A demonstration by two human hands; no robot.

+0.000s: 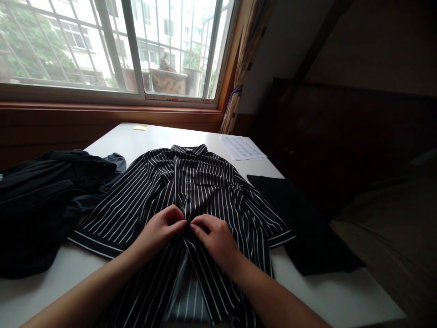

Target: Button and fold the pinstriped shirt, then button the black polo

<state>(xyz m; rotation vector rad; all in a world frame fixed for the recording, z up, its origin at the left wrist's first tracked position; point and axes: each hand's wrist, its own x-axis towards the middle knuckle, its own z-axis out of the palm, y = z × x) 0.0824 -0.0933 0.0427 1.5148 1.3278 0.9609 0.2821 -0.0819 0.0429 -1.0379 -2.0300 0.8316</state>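
Observation:
A black shirt with thin white stripes (205, 182) lies face up on the white table (112, 141), collar toward the window. Its upper front is closed; below my hands the two front panels hang apart. My left hand (160, 230) pinches the left edge of the button strip at mid-chest. My right hand (215, 237) pinches the right edge just beside it. The fingertips of both hands almost touch. Both forearms reach in from the bottom edge over the lower part of the shirt.
A heap of dark clothes (41, 200) covers the table's left side. A folded black garment (300, 218) lies at the right edge. A printed sheet (242, 148) and a yellow sticky note (139, 127) lie near the window. A dark bed frame stands on the right.

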